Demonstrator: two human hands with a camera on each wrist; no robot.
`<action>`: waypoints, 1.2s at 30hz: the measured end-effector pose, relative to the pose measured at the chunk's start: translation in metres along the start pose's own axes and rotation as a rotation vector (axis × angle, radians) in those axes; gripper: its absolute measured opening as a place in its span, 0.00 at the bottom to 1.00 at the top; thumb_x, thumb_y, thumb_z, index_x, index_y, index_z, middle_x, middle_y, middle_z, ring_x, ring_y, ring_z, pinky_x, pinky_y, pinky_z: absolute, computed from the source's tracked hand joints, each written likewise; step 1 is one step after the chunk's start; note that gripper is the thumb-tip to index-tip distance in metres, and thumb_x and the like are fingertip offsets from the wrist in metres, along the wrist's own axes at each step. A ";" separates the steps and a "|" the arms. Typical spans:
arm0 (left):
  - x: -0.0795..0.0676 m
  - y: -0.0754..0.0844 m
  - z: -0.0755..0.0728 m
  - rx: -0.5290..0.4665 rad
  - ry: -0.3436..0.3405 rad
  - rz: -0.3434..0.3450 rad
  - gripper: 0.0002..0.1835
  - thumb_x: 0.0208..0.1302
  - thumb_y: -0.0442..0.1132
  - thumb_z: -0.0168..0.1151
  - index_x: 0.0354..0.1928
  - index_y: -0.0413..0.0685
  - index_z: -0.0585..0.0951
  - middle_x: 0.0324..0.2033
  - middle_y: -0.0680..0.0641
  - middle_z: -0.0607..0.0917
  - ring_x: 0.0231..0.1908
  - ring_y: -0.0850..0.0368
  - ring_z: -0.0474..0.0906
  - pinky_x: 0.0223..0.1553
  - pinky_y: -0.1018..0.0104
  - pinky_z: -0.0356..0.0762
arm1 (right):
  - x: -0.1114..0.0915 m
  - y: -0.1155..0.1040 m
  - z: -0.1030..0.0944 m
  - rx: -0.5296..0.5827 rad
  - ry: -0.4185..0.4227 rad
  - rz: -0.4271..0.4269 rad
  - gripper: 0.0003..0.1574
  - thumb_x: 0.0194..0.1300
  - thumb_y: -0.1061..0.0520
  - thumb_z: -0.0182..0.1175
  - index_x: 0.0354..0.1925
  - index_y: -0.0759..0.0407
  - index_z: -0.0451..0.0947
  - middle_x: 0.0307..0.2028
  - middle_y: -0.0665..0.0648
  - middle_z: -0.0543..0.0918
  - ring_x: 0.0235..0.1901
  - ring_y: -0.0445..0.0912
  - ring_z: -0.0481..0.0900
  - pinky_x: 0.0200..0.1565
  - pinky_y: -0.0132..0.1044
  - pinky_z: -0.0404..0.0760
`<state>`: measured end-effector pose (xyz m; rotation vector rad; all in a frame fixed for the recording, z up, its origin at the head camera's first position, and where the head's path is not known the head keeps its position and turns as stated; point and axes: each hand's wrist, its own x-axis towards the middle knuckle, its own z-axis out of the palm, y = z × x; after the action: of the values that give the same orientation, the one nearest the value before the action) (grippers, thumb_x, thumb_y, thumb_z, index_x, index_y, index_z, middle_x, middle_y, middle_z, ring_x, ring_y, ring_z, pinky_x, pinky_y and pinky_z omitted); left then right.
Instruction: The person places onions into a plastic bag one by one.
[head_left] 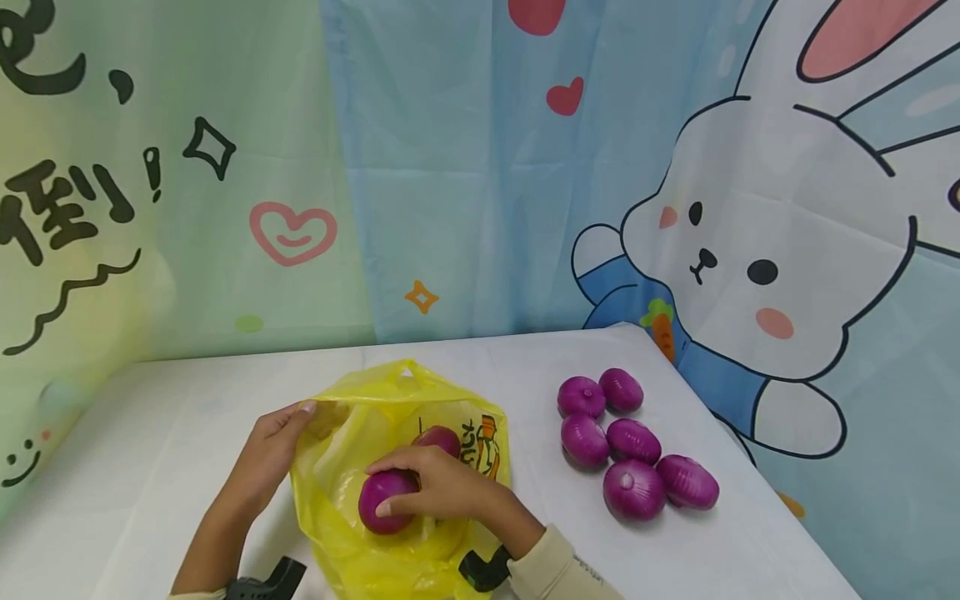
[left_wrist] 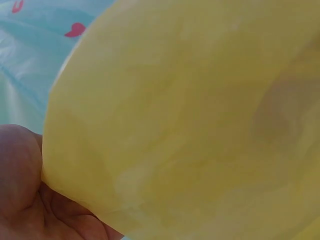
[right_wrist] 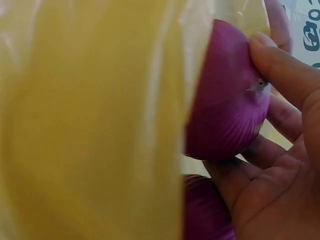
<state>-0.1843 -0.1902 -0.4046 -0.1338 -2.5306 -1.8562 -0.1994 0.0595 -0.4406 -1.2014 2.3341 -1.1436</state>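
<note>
A yellow plastic bag (head_left: 341,554) stands on the table with its mouth spread wide. My left hand (head_left: 268,454) pinches the bag's left rim, thumb on the near side. Inside the mouth, my right hand (head_left: 446,485) grips a purple onion (head_left: 384,502), fingers and thumb curled round it. The right wrist view shows this onion (right_wrist: 227,100) half hidden behind the bag's yellow wall, its stem end by the thumb. A second onion (head_left: 441,439) shows in the bag just beyond the right hand. In the left wrist view the bag (left_wrist: 165,125) fills most of the picture.
Several purple onions (head_left: 633,490) lie in a cluster right of the bag on the white-covered table (head_left: 187,433). A cartoon-printed curtain (head_left: 450,208) hangs behind the table and along its right edge. Dark bands sit on both wrists.
</note>
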 end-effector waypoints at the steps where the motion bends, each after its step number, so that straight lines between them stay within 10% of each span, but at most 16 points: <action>1: 0.000 0.000 0.000 0.000 0.001 0.000 0.29 0.79 0.50 0.40 0.61 0.30 0.73 0.54 0.36 0.78 0.46 0.54 0.76 0.45 0.73 0.75 | 0.000 0.001 0.001 -0.010 -0.019 0.009 0.28 0.65 0.49 0.65 0.61 0.54 0.76 0.56 0.46 0.79 0.52 0.34 0.74 0.51 0.28 0.74; 19: 0.000 0.001 0.000 0.061 0.007 0.003 0.29 0.78 0.50 0.40 0.60 0.29 0.73 0.54 0.36 0.78 0.45 0.55 0.77 0.44 0.73 0.75 | -0.002 -0.006 0.005 -0.120 -0.126 0.081 0.30 0.68 0.44 0.60 0.65 0.50 0.72 0.58 0.43 0.76 0.54 0.33 0.73 0.53 0.28 0.73; 36: -0.001 -0.003 -0.004 0.058 0.014 0.005 0.29 0.79 0.50 0.40 0.60 0.29 0.74 0.52 0.36 0.79 0.44 0.55 0.77 0.43 0.73 0.75 | -0.015 -0.010 -0.030 -0.005 0.022 0.015 0.26 0.70 0.49 0.60 0.63 0.55 0.74 0.48 0.51 0.81 0.45 0.47 0.76 0.51 0.35 0.76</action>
<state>-0.1838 -0.1947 -0.4062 -0.1262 -2.5687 -1.7740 -0.2012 0.0841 -0.4153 -1.1769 2.3590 -1.1529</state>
